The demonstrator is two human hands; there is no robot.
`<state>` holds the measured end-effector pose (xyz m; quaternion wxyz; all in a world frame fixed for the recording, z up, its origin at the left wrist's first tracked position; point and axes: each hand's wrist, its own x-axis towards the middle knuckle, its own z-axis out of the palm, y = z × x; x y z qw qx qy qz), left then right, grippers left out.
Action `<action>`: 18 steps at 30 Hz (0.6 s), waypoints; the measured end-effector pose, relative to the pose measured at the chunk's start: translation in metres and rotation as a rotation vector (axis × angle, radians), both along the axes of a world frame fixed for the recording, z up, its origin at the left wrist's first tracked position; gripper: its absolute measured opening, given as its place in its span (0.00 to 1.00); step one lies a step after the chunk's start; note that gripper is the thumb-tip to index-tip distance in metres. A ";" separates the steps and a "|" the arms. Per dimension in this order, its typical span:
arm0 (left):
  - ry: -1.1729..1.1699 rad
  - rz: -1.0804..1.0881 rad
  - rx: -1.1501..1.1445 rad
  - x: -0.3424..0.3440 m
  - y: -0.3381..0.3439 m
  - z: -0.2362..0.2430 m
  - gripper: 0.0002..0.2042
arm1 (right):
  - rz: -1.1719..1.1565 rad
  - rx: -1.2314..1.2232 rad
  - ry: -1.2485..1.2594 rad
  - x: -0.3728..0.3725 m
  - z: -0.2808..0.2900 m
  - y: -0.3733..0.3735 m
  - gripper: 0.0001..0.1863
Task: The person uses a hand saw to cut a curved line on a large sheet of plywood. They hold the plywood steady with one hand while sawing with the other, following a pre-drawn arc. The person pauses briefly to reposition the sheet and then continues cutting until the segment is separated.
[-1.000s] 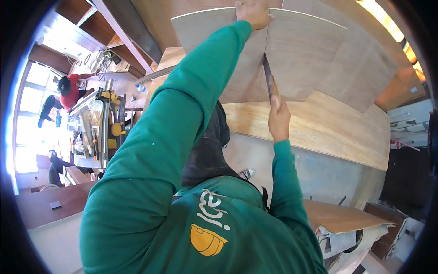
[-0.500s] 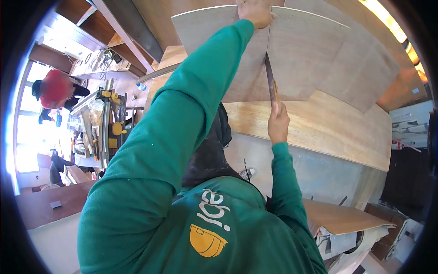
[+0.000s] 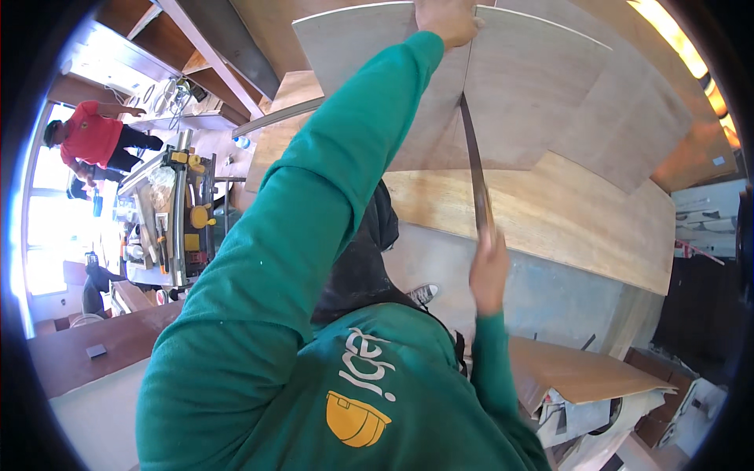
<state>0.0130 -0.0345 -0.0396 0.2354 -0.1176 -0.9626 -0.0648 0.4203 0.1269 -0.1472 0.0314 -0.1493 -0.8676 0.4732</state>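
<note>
My right hand (image 3: 489, 271), slightly blurred by motion, is wrapped round the handle of a handsaw (image 3: 474, 161). The long narrow blade runs away from me, its far end in a cut in a thin greyish plywood sheet (image 3: 526, 86). From that cut a thin straight line continues toward the far edge of the sheet. My left hand (image 3: 446, 20) grips that far edge beside the line, arm stretched out; some of its fingers are hidden at the picture's top. Beneath lies a paler wooden board (image 3: 581, 224).
On the left a person in a red shirt (image 3: 90, 133) stands beyond a workbench (image 3: 179, 228) cluttered with clamps and tools. A cardboard piece (image 3: 581, 369) lies over boxes at lower right. Wooden shelving (image 3: 200, 55) rises at upper left.
My right hand has drawn the saw back toward me, so more of the blade shows. My left hand stays on the far edge. The person in red has shifted and stands more upright.
</note>
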 end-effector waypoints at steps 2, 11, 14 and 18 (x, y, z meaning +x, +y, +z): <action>-0.053 -0.044 0.054 -0.002 0.004 0.004 0.21 | 0.026 -0.049 0.000 -0.082 -0.012 -0.018 0.25; -0.061 -0.002 0.022 -0.009 -0.006 -0.001 0.21 | 0.021 -0.044 -0.039 0.021 0.040 0.003 0.21; -0.077 -0.010 0.054 -0.006 -0.007 -0.001 0.23 | 0.029 -0.092 -0.063 0.082 0.065 0.016 0.24; 0.077 0.003 0.017 -0.005 0.001 -0.008 0.24 | -0.001 -0.051 -0.026 0.026 0.013 0.011 0.23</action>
